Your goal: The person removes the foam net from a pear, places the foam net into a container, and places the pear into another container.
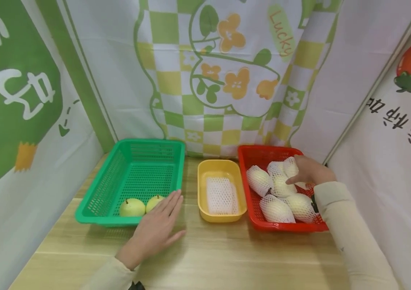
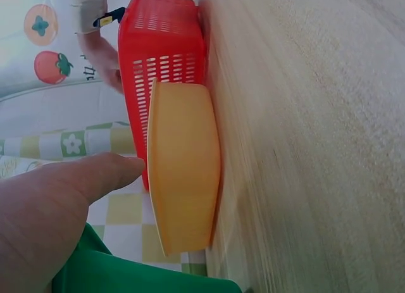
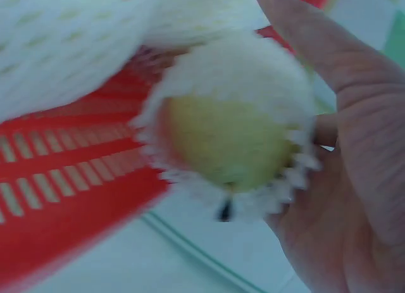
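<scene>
My right hand reaches into the back right of the red basket, among several pale pears in white foam nets. In the right wrist view its thumb and fingers curl round a netted pear, whose bare yellow-green end and dark stem show. My left hand lies with fingers straight over the front right rim of the green basket. Inside that basket sit two bare pears; the one by the fingertips is partly hidden by the hand.
Between the baskets stands a yellow tub with white foam nets in it. All three containers stand on a wooden table. Printed cloth hangs close behind them and on both sides.
</scene>
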### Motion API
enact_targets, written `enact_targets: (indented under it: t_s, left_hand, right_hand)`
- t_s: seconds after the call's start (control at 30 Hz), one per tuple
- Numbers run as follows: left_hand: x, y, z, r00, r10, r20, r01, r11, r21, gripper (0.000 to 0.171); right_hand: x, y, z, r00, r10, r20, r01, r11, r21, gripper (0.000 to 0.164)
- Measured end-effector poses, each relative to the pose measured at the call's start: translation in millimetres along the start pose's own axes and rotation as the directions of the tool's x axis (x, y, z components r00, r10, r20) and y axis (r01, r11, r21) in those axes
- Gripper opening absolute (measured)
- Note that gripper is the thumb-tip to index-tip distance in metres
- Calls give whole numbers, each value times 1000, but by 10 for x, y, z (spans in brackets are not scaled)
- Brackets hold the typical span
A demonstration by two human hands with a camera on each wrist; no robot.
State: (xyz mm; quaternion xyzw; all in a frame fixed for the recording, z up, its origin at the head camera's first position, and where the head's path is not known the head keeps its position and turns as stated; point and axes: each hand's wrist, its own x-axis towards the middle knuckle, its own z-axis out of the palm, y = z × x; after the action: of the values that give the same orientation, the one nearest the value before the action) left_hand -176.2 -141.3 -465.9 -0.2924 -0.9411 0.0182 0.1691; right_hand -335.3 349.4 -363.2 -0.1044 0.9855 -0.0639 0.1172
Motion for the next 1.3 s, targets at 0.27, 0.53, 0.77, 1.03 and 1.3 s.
enact_targets:
  t_s: [0.27, 0.53, 0.77, 1.03, 1.3]
  left_hand:
    - [-6, 7, -17, 1000, 9, -16, -9, 1000, 3, 96]
    - [17, 1, -14, 1000, 10, -28, -10, 1000, -4, 96]
    - [11, -1, -9, 1000, 9, -9, -9, 1000, -15, 95]
    - [-11, 1, 6, 1000, 0, -27, -1, 1000, -27, 96]
    - [10, 3, 14, 1000, 3, -15, -3, 1000, -20, 95]
  right_hand:
    - [-30, 137, 126, 1000, 2, -28, -2, 1000, 14, 104]
    - [-32, 193, 89, 997, -28, -67, 28, 1000, 1, 81]
    - [-53, 169, 59, 991, -82, -107, 76, 995, -60, 56]
    - [-154, -34, -126, 958, -205, -199, 198, 979, -53, 57]
    - [-426, -453, -356, 919, -313, -239, 316, 948, -29, 76]
